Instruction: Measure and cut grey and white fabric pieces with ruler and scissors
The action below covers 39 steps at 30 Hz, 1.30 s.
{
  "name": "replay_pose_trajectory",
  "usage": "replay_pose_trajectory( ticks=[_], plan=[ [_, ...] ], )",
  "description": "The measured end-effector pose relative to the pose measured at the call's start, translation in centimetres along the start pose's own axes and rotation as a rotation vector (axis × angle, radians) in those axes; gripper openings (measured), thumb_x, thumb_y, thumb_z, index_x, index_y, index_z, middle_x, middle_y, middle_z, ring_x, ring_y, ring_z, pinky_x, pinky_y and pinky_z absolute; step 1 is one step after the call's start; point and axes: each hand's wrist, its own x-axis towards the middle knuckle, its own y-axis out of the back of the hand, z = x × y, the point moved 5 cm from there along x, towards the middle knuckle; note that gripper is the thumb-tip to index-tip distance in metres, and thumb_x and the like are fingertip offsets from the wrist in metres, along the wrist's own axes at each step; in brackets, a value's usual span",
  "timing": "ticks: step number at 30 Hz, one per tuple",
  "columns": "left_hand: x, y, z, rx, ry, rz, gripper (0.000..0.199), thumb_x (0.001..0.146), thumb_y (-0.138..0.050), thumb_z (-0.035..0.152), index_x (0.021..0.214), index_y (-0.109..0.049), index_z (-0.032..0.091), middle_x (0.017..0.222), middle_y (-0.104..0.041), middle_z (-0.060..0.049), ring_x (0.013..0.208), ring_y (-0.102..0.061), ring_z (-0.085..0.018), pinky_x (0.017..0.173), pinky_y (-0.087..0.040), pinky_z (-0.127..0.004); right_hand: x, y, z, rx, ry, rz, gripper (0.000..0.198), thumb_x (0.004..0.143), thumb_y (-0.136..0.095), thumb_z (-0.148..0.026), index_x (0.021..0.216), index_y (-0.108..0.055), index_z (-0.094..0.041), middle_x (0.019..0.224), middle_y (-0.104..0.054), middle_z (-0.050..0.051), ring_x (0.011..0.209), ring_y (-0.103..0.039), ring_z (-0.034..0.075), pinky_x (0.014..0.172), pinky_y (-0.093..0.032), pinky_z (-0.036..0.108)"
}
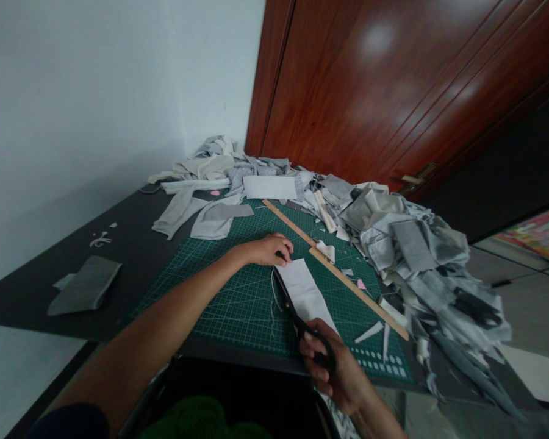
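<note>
A strip of white fabric (307, 291) lies on the green cutting mat (238, 274). My left hand (269, 249) pinches its far left corner, fingers closed. In my right hand (332, 366) is a pair of black scissors (289, 302), my fingers through the handle loops. The blades lie along the strip's left edge, their tips close to my left fingers. Thin cut threads of cloth rest just left of the blades. Part of the strip's near end is hidden behind my right hand.
A wooden ruler (352, 285) lies diagonally right of the strip. Heaped grey and white fabric scraps (393, 231) line the back and right side. A folded grey cloth (89, 283) rests on the dark table at left. Behind stands a brown wooden door (348, 91).
</note>
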Motion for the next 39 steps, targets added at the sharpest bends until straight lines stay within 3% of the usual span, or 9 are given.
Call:
replay_pose_trajectory(
  ticks=[14,28,39],
  plan=[
    [-0.04,0.03,0.16,0.008,-0.005,-0.002,0.016,0.081,-0.075,0.026,0.095,-0.081,0.024,0.124,-0.068,-0.006,0.122,-0.053,-0.024,0.107,-0.036,-0.037,0.77,0.40,0.16,-0.016,0.061,-0.062,0.058,0.065,-0.088,-0.052,0.094,-0.046,-0.025,0.065,-0.050,-0.012,0.038,-0.031,0.001,0.028,-0.020,0.010],
    [-0.11,0.09,0.28,0.033,0.016,-0.003,0.014,0.082,-0.076,0.025,0.095,-0.081,0.026,0.123,-0.069,-0.004,0.122,-0.052,-0.022,0.108,-0.033,-0.035,0.45,0.33,0.17,-0.049,0.053,-0.028,0.063,0.063,-0.087,-0.055,0.098,-0.044,-0.026,0.065,-0.050,-0.013,0.038,-0.030,0.001,0.029,-0.019,0.010],
    [-0.05,0.09,0.21,0.037,0.003,-0.005,0.014,0.081,-0.075,0.025,0.094,-0.081,0.025,0.120,-0.070,-0.005,0.117,-0.054,-0.023,0.106,-0.035,-0.037,0.80,0.54,-0.02,-0.107,0.062,-0.031,0.060,0.064,-0.086,-0.052,0.096,-0.043,-0.027,0.058,-0.042,-0.015,0.038,-0.029,0.002,0.029,-0.020,0.010]
  ],
)
